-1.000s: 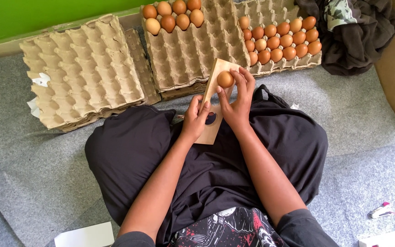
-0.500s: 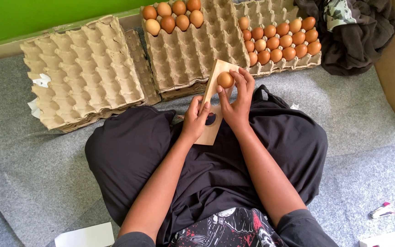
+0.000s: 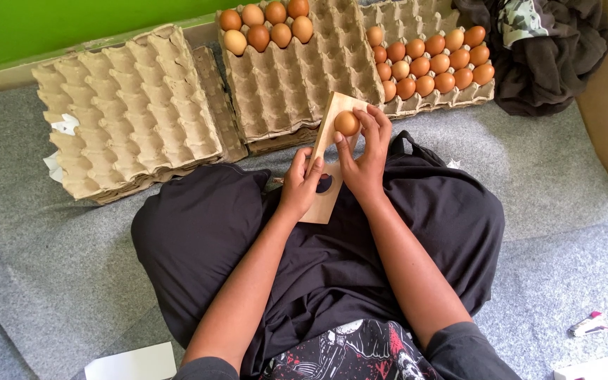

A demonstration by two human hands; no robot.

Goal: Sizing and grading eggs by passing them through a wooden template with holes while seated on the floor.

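A thin wooden board (image 3: 330, 127) with round holes rests tilted over my lap. My left hand (image 3: 300, 184) grips its lower left edge. My right hand (image 3: 364, 156) holds a brown egg (image 3: 347, 123) against the board's upper hole, fingers curled around it. A second, empty hole shows dark between my two hands.
Three stacks of cardboard egg trays lie ahead on the grey mat: an empty stack at left (image 3: 128, 116), a middle one (image 3: 297, 77) with several eggs at its far end, a right one (image 3: 431, 63) holding several eggs. A dark cloth bundle (image 3: 543, 49) sits far right.
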